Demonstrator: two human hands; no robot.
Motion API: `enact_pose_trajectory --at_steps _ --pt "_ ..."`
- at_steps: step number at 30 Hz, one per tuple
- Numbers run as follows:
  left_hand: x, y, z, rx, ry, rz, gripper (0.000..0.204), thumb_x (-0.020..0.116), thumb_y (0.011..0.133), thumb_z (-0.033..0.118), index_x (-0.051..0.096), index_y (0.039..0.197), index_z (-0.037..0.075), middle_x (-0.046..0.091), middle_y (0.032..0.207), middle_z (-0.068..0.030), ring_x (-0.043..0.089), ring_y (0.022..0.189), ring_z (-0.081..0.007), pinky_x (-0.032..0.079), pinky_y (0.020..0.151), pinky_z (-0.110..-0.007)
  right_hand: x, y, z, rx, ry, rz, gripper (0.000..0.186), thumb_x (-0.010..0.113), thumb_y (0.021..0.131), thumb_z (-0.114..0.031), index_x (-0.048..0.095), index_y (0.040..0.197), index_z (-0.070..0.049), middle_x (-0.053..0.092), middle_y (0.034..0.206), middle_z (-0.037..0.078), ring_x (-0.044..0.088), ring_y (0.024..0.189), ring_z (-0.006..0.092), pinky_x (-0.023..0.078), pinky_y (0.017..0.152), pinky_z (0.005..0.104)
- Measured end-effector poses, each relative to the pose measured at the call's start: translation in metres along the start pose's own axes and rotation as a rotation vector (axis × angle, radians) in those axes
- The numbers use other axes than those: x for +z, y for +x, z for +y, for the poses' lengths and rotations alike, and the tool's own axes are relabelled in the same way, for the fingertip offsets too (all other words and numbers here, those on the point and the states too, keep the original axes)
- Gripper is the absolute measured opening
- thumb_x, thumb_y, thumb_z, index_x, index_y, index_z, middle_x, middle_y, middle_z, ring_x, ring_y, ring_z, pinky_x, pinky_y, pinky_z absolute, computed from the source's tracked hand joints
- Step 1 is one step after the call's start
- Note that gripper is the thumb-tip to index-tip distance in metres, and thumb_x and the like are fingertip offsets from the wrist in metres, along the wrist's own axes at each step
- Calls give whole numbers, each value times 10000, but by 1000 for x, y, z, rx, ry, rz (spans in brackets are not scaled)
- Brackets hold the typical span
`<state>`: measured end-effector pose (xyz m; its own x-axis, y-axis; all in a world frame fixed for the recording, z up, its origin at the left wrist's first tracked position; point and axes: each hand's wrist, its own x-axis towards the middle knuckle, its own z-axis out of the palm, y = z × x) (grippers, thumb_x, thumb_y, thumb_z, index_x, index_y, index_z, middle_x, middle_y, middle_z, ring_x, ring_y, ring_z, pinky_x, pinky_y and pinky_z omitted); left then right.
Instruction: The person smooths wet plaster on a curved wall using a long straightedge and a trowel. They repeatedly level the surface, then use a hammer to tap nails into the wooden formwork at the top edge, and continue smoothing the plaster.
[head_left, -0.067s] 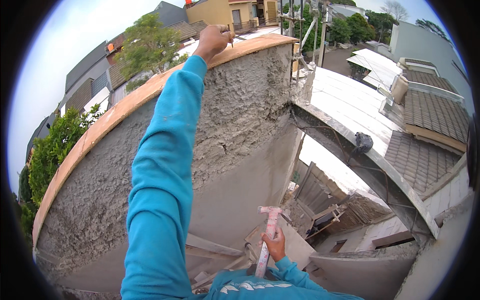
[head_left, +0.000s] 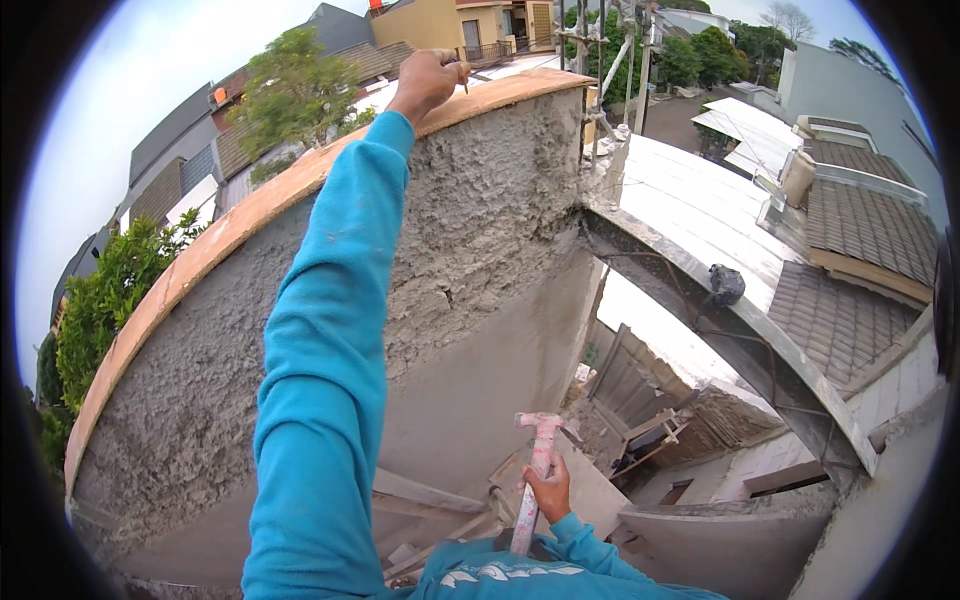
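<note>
My left hand (head_left: 427,82) reaches out to the far top of a rough grey wall (head_left: 480,190). Its fingers are closed in a pinch around a thin nail (head_left: 466,87), whose lower end points down at the wooden board (head_left: 515,90) capping the wall. Low in the picture, close to my body, my right hand (head_left: 549,489) grips a hammer (head_left: 529,510) by its worn, pale handle with reddish patches. The hammer head (head_left: 543,420) is up and clear of the wall.
A metal beam (head_left: 735,320) with a dark lump (head_left: 726,285) on it runs from the wall's far corner toward the near right. Beneath lies a deep drop with rubble and planks (head_left: 655,440). Tiled roofs (head_left: 870,215) stand at right, trees (head_left: 300,90) beyond the wall.
</note>
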<state>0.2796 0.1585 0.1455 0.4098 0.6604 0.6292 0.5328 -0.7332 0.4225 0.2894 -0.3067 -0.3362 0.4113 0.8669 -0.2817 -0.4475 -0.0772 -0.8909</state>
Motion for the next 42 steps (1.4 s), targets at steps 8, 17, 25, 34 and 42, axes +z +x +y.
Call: enact_pose_trajectory --at_steps 8,17,25,34,42 --pt "14 8 24 -49 40 -24 262 690 959 312 804 1077 108 795 971 -26 707 974 -172 527 888 -363 7 -10 -7 7 11 -15 313 697 946 -56 456 1145 -38 661 885 108 688 646 185 604 553 336" --pt "32 6 12 -29 -55 21 231 704 942 324 808 939 117 772 947 -94 701 943 -249 535 860 -391 19 -29 3 37 47 -83 454 655 1002 -149 385 1351 -42 601 887 77 618 632 143 573 537 310" --pt "36 15 5 -22 -104 -35 279 662 959 316 771 1079 89 771 903 -58 714 876 -205 544 831 -367 25 23 -69 -191 -179 -145 484 618 1002 -127 391 1422 -42 577 915 57 569 635 104 498 508 267" --pt "55 31 -14 54 -80 -9 267 640 980 325 773 1045 104 767 884 -15 706 833 -172 547 822 -345 60 62 -323 -737 -367 -107 615 595 1042 -335 341 1515 -34 625 956 71 579 619 85 511 499 247" --pt "109 97 -84 413 298 5 217 663 815 196 746 1012 164 718 995 -92 695 979 -285 555 795 -442 95 83 -411 -892 -430 -178 565 603 1036 -275 370 1488 -29 648 920 77 571 595 72 499 459 224"
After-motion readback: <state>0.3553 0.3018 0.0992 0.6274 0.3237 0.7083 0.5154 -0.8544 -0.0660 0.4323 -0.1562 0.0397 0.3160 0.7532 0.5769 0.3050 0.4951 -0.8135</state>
